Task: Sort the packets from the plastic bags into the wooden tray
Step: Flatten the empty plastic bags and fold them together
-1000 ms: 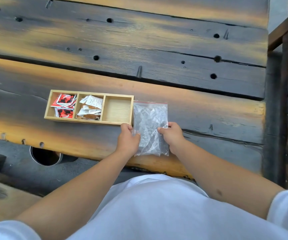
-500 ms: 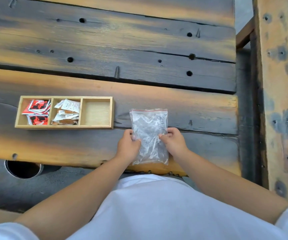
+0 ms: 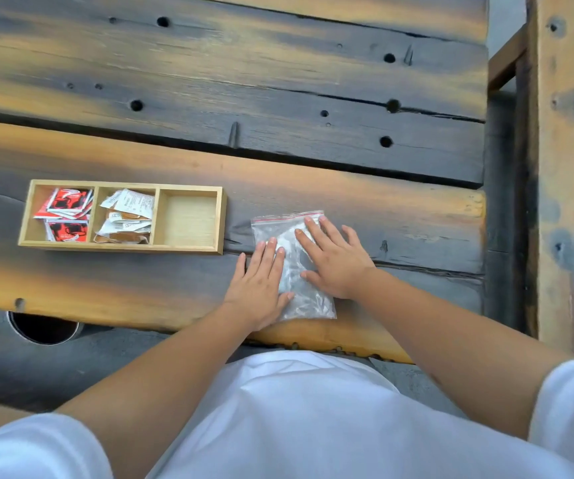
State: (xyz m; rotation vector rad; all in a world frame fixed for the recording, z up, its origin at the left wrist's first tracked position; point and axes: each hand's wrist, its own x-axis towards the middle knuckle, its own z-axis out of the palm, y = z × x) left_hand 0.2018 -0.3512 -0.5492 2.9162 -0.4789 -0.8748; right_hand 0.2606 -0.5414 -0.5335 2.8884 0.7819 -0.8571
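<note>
Both hands, left hand (image 3: 259, 288) and right hand (image 3: 334, 259), press spread fingers flat on a clear zip plastic bag (image 3: 308, 300) lying on the scorched, hole-pocked plank counter (image 3: 313, 81); the three-compartment wooden tray (image 3: 121, 248) sits left of them.

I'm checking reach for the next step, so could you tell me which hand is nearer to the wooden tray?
Left. The left hand lies flat on the plastic bag's left side, just below the wooden tray's right corner; the right hand presses the bag further right.
</note>
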